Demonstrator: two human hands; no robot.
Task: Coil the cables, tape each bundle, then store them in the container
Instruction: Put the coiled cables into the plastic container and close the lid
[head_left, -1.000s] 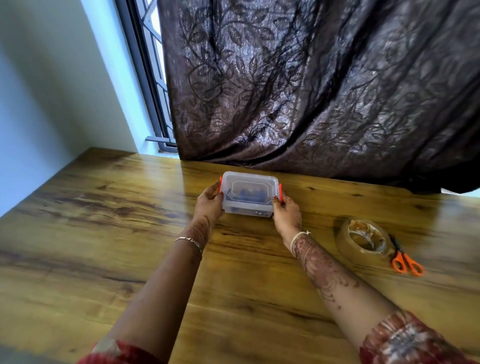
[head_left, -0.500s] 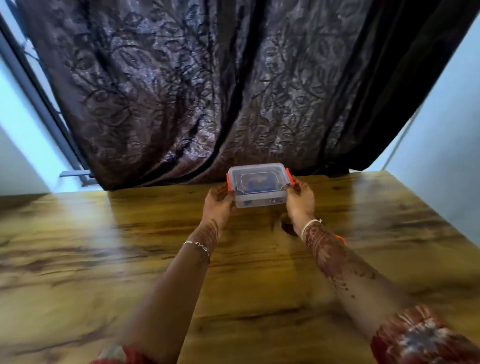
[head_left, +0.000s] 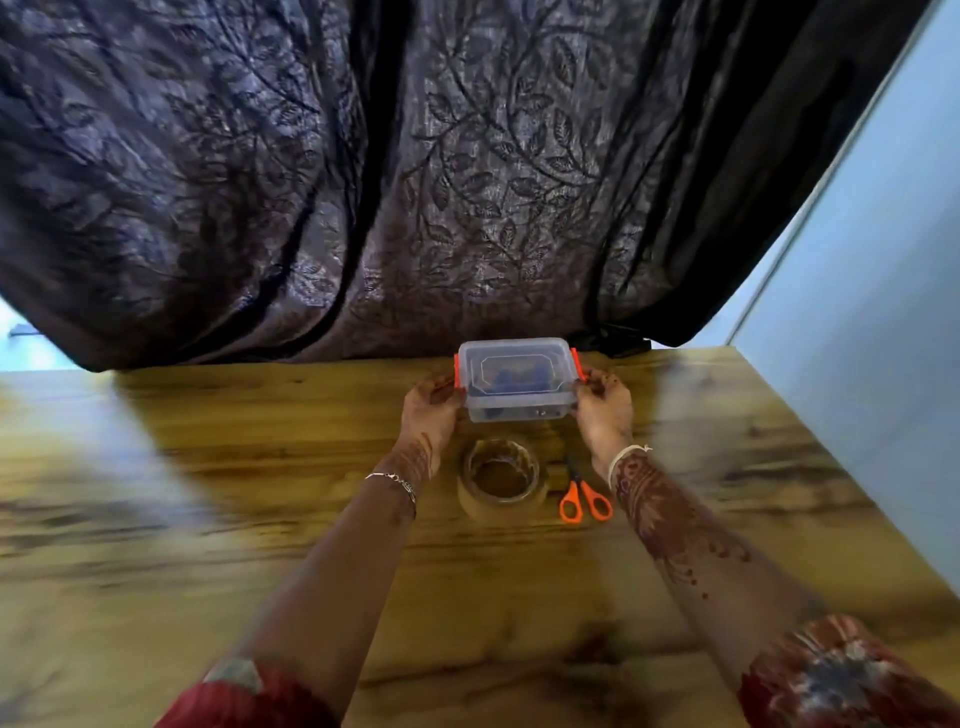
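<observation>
A small clear plastic container with a lid and orange side clips is held just above the wooden table, near its far edge. Dark blue cable bundles show dimly through its lid and walls. My left hand grips its left end and my right hand grips its right end, fingers curled round the sides by the clips. A roll of brown tape lies flat on the table between my wrists, just nearer than the container.
Orange-handled scissors lie right of the tape roll, beside my right wrist. A dark leaf-patterned curtain hangs along the table's far edge. A pale wall borders the table's right side. The wooden table stretches left and towards me.
The container has been carried to the right in both hands and now sits beyond the tape roll. The view has swung right, so the right wall shows and the window is out of view.
</observation>
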